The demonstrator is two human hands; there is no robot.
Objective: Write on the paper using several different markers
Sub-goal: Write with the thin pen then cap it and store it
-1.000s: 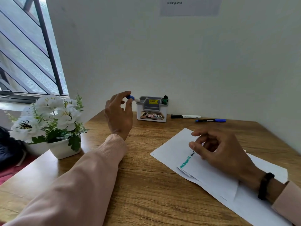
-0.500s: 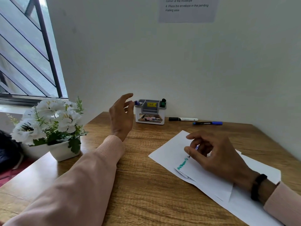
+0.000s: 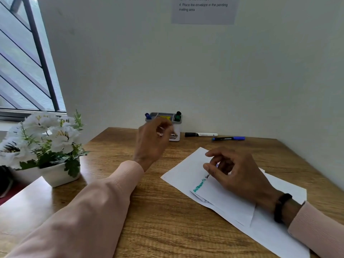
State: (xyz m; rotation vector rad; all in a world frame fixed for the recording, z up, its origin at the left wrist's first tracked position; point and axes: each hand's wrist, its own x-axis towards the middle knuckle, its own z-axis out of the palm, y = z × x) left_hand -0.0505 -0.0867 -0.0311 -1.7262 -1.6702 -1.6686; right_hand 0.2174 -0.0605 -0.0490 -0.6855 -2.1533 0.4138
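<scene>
A white paper (image 3: 183,171) lies on the wooden table (image 3: 158,220), with a folded sheet (image 3: 227,202) on top bearing green and black writing (image 3: 199,187). My right hand (image 3: 240,175) rests on the paper with curled fingers, and a small blue bit shows between them. My left hand (image 3: 151,142) hovers, blurred, in front of the grey marker holder (image 3: 176,135), fingers loosely curled and holding nothing. A blue marker (image 3: 148,116) and a dark green marker (image 3: 177,116) stand in the holder. A black-capped white marker (image 3: 201,134) and a blue pen (image 3: 229,138) lie by the wall.
A white pot of white flowers (image 3: 55,172) stands at the table's left edge under the window. The wall closes the back and right sides of the table, and a printed note (image 3: 203,8) hangs on it.
My left hand put the blue marker into the holder, let go and moved right and down in front of the holder. My right hand stayed on the paper.
</scene>
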